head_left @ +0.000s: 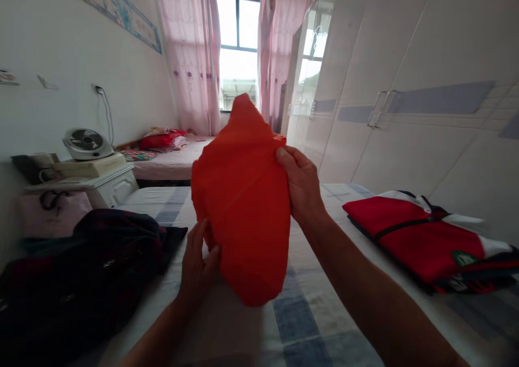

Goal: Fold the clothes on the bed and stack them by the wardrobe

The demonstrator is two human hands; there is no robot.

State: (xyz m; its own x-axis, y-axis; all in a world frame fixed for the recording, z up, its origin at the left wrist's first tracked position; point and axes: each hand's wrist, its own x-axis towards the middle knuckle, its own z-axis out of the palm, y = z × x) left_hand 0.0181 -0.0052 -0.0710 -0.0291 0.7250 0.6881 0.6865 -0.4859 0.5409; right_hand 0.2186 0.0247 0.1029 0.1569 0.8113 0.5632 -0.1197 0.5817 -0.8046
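Observation:
A bright orange-red piece of folded fabric (247, 210), whose exact kind I cannot make out, is held up in front of me above the bed. A seam or crease runs slanting across its face, and its top rises to a blunt point. My right hand (302, 180) grips its upper right edge, thumb on the near side. Lower down on the left, my left hand (198, 261) pinches the fabric's edge between thumb and fingers. Some fingertips are hidden behind the cloth.
A neatly folded red, white and black jacket (425, 232) lies to the right on the striped bedsheet (300, 324). Dark clothing (101, 264) is heaped at left. Beyond are a nightstand (109, 186) with a fan (87, 142), a second bed (170, 167) and a wardrobe (385, 86).

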